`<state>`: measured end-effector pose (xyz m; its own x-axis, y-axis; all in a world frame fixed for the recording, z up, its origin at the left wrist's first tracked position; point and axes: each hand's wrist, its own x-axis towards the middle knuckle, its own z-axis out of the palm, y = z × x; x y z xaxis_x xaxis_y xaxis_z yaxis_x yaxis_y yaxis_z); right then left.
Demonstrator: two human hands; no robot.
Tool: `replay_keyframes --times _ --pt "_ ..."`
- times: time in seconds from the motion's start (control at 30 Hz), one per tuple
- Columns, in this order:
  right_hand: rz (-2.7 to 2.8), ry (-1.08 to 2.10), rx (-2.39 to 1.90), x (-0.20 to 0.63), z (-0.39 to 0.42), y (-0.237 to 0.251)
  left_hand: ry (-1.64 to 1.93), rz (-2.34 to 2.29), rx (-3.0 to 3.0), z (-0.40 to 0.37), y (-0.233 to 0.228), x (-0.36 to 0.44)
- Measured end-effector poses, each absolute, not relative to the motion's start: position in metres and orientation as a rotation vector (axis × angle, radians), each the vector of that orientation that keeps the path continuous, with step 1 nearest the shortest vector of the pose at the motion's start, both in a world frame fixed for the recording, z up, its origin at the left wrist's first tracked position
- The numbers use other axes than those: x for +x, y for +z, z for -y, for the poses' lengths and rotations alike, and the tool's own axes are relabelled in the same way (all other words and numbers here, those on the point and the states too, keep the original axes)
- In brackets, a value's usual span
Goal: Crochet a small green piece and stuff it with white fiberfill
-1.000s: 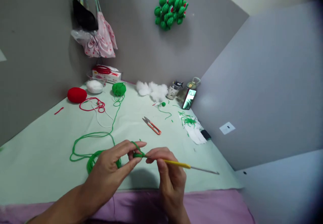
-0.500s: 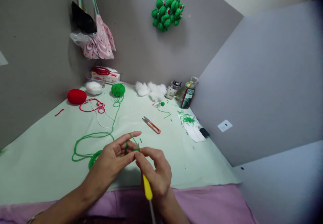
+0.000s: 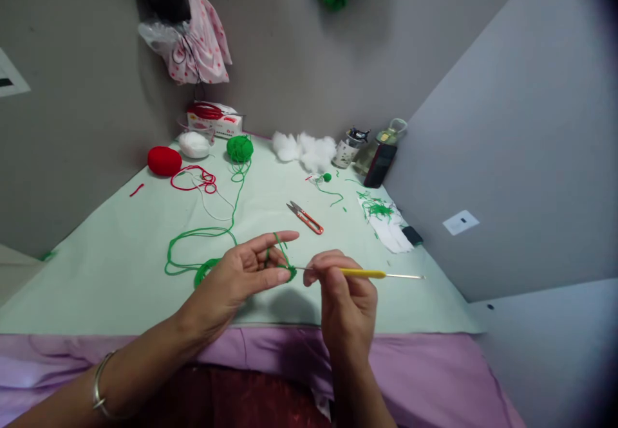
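My left hand (image 3: 244, 275) pinches a small green crochet piece (image 3: 290, 273), with green yarn (image 3: 203, 233) looped over its index finger and trailing across the table to a green yarn ball (image 3: 240, 148). My right hand (image 3: 344, 286) grips a yellow-handled crochet hook (image 3: 367, 273). The hook lies level, its tip at the green piece and its metal tail pointing right.
On the pale green table (image 3: 96, 273) lie orange thread snips (image 3: 305, 217), a red yarn ball (image 3: 164, 160), a white ball (image 3: 194, 144), white stuffing (image 3: 304, 148), a jar (image 3: 350, 148), a dark phone (image 3: 380, 164) and yarn scraps on white paper (image 3: 383, 222). Purple cloth (image 3: 410, 376) covers the near edge.
My right hand has swung the hook from pointing down toward me to lying level with its tail to the right. The view has tilted down and the phone screen has gone dark.
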<state>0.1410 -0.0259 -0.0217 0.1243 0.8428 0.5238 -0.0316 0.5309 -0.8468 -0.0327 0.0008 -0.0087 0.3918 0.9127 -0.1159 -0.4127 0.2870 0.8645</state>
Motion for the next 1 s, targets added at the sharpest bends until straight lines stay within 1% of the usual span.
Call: replay_keyframes --times 0.07,0.17,0.3,0.33,0.37,0.4,0.47,0.53,0.6,0.73,0.9,1.0 --pt "1.326 0.730 -0.834 0.138 0.024 -0.023 0.979 -0.695 0.898 0.001 -0.011 -0.030" --pt "1.412 0.591 -0.902 0.134 0.025 -0.028 1.036 -0.746 0.924 0.005 -0.015 -0.025" --pt "1.648 0.115 -0.924 0.131 0.028 -0.037 1.065 -0.747 0.779 0.005 -0.016 -0.020" --pt "1.681 0.022 -0.913 0.132 0.028 -0.038 1.023 -0.724 0.719 0.005 -0.015 -0.020" --pt "1.685 -0.005 -0.906 0.132 0.028 -0.038 0.977 -0.702 0.660 0.003 -0.014 -0.020" --pt "1.657 0.038 -0.907 0.134 0.028 -0.037 0.939 -0.684 0.611 0.002 -0.013 -0.020" --pt "1.519 0.271 -0.915 0.136 0.026 -0.032 0.912 -0.664 0.568 0.000 -0.010 -0.022" --pt "1.357 0.522 -0.876 0.138 0.024 -0.027 0.952 -0.670 0.608 0.000 -0.009 -0.023" --pt "1.298 0.668 -0.841 0.139 0.023 -0.025 1.003 -0.682 0.709 0.002 -0.009 -0.023" --pt "1.324 0.741 -0.872 0.137 0.021 -0.029 1.028 -0.735 0.858 0.008 -0.012 -0.020" --pt "1.151 0.932 -0.749 0.138 0.018 -0.031 1.018 -0.761 0.921 0.009 -0.013 -0.023" --pt "1.090 0.991 -0.718 0.138 0.017 -0.029 1.024 -0.766 0.920 0.008 -0.012 -0.024"
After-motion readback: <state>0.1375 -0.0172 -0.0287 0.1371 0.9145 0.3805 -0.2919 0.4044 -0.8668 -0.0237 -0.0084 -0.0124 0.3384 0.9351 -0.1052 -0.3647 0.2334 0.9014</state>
